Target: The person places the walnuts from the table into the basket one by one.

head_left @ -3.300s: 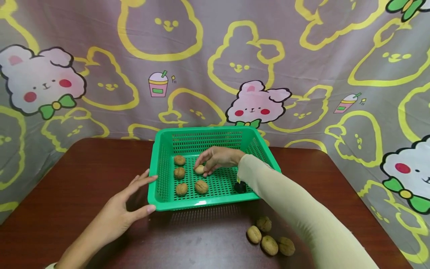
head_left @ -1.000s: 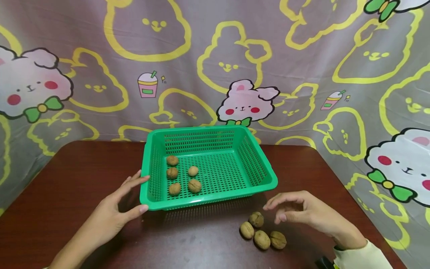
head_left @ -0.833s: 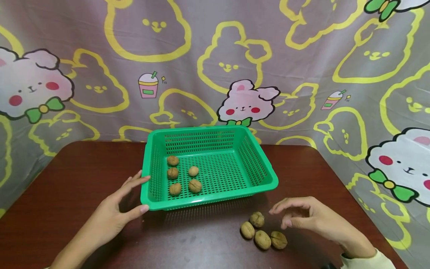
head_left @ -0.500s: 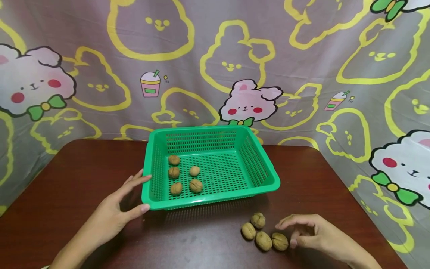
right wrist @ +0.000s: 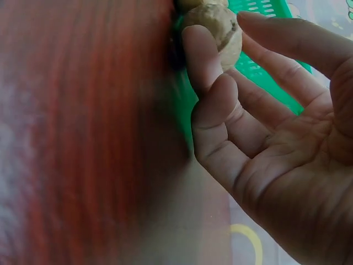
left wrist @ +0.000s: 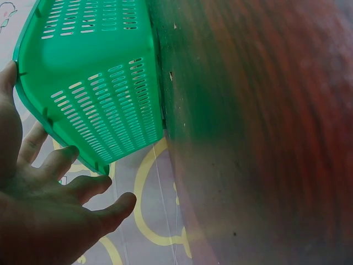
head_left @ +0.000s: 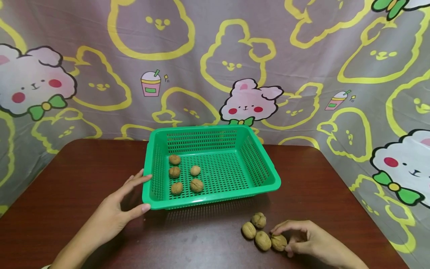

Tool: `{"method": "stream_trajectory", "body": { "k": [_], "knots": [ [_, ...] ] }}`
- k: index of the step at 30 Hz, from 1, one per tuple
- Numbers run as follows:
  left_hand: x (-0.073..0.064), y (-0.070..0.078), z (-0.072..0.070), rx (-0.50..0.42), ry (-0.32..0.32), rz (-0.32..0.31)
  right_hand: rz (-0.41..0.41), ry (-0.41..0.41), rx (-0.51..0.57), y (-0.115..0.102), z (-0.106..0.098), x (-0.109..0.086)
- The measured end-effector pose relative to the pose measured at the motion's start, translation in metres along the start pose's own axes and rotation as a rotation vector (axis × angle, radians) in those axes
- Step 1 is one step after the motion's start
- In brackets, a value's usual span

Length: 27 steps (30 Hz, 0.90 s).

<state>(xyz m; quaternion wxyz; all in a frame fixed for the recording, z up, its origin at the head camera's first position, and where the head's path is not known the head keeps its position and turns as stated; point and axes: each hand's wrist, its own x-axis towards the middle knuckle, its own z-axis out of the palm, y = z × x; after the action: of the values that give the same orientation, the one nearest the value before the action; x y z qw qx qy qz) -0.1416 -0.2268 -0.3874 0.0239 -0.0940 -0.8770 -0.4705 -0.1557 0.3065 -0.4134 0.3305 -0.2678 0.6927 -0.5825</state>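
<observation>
At the left end of the green perforated basket point(head_left: 215, 200), my left hand point(head_left: 109, 215) touches the rim, fingers extended and thumb at the front corner. The left wrist view has that hand point(left wrist: 60, 207) beside the basket's outer wall point(left wrist: 83, 55). My right hand point(head_left: 310, 239) pinches the rightmost walnut point(head_left: 279, 243) of a small group on the table, thumb and fingertips on opposite sides. Up close in the right wrist view, the curled fingers point(right wrist: 218, 102) surround this walnut point(right wrist: 212, 22). Beside it lie three more: one walnut point(head_left: 263, 241), a second walnut point(head_left: 249, 230) and a third walnut point(head_left: 258, 220).
Several walnuts sit inside the basket toward its left, among them a paler walnut point(head_left: 195, 170) and a larger walnut point(head_left: 196, 185). The dark red-brown table point(head_left: 201, 239) backs onto a patterned cloth point(head_left: 188, 74) with bunny drawings.
My right hand has left the basket, where it set down the paler walnut, and come down right to the group on the table, now pinching one. The left hand stays at the rim.
</observation>
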Motion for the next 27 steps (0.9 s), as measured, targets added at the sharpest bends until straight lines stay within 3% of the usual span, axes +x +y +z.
{"method": "stream_trajectory", "body": {
  "k": [19, 27],
  "knots": [
    [0.0002, -0.0019, -0.0001, -0.006, -0.002, 0.005, 0.089, 0.067, -0.170, 0.0005, 0.0051, -0.0001],
    [0.0003, -0.0002, -0.0002, 0.007, -0.003, -0.002, -0.052, 0.098, -0.234, -0.0047, 0.0056, 0.0016]
  ]
}}
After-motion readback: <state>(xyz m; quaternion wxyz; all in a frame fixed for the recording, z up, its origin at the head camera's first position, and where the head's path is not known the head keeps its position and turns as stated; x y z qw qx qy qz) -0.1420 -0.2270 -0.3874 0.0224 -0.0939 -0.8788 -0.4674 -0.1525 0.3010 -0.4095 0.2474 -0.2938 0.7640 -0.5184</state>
